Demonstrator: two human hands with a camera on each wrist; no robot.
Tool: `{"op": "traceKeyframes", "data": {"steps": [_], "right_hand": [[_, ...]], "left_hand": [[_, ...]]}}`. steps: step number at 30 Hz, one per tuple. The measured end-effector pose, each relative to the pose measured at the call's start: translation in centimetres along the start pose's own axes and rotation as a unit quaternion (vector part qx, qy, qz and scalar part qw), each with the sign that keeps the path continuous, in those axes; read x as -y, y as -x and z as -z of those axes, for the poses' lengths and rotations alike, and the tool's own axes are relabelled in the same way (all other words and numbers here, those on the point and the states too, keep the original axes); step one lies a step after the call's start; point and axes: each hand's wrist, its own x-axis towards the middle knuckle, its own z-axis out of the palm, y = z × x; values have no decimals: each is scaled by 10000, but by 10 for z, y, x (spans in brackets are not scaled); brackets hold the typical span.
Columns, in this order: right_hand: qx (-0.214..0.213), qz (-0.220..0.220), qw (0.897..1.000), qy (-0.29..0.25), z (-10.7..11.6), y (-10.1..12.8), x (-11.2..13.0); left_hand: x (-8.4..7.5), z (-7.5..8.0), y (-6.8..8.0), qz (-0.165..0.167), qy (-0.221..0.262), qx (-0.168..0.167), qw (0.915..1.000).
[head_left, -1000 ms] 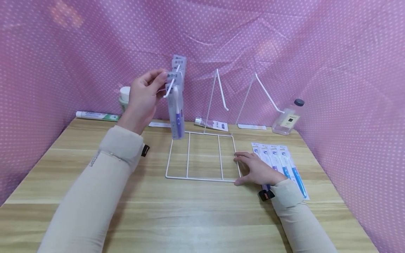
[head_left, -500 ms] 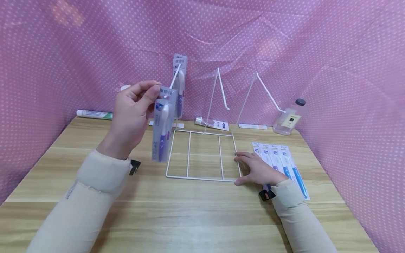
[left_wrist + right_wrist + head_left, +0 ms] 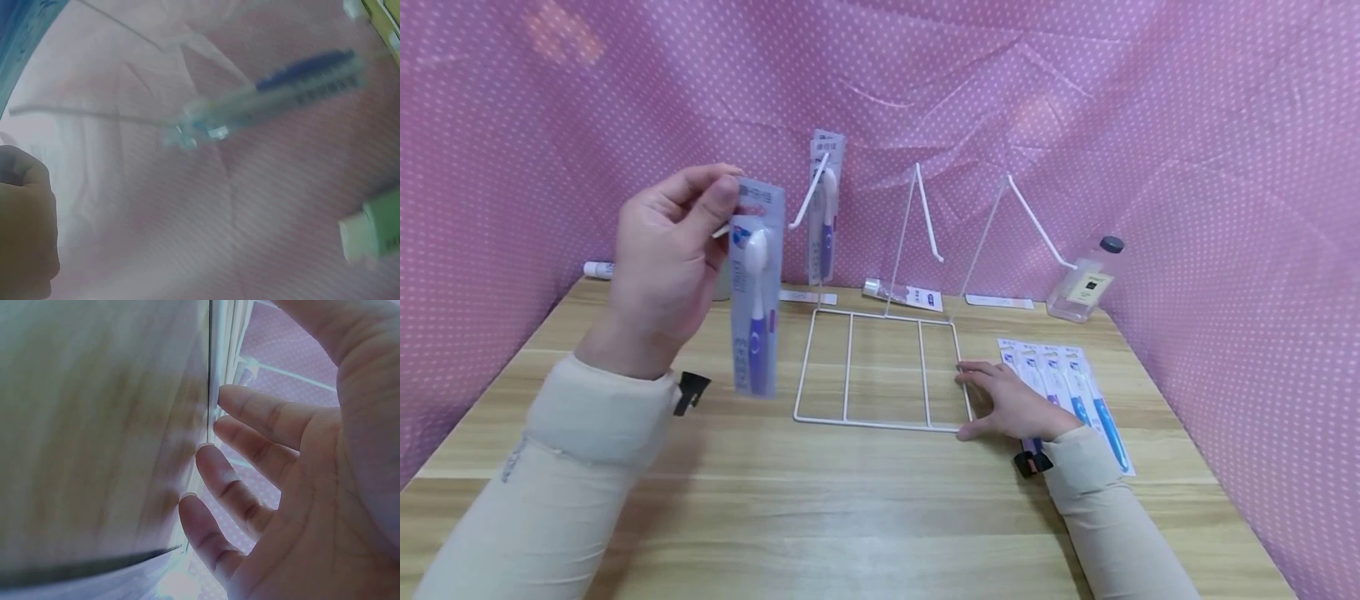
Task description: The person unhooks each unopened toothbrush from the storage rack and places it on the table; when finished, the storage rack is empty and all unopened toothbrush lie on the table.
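My left hand (image 3: 662, 258) is raised left of the white wire rack (image 3: 880, 367) and pinches the top of a packaged purple toothbrush (image 3: 756, 292), which hangs upright in the air. More packaged toothbrushes (image 3: 823, 208) hang on the rack's left hook (image 3: 805, 204); the left wrist view shows that pack (image 3: 275, 100) on its hook, blurred. My right hand (image 3: 1011, 400) lies flat on the table with straight fingers (image 3: 250, 419) against the rack's right base wire. Several packaged toothbrushes (image 3: 1067, 392) lie in a row just right of that hand.
The rack's middle hook (image 3: 928, 225) and right hook (image 3: 1037, 225) hang bare. A clear bottle (image 3: 1082, 283) stands at the back right, a small tube (image 3: 901, 293) lies behind the rack, and a toothpaste tube (image 3: 597, 269) lies at the back left. Pink dotted cloth (image 3: 1225, 208) walls the wooden table (image 3: 850, 500).
My left hand has drawn one purple toothbrush pack off the left hook and carried it left and towards me. The right hand has stayed on the rack's base.
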Motion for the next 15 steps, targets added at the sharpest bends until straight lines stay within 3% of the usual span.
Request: {"op": "traceKeyframes", "data": {"steps": [3, 7, 12, 15], "right_hand": [[20, -20, 10000, -29, 0, 0, -1], [48, -35, 10000, -40, -2, -1, -2], [6, 1, 10000, -46, -2, 0, -1], [-23, -5, 10000, -51, 0, 1, -1]], "left_hand": [[0, 16, -6, 209, -33, -319, 9993], [12, 43, -17, 831, -821, -730, 9905], [38, 74, -36, 1641, -2174, -956, 9574], [57, 91, -48, 1986, -2669, -1082, 9368]]}}
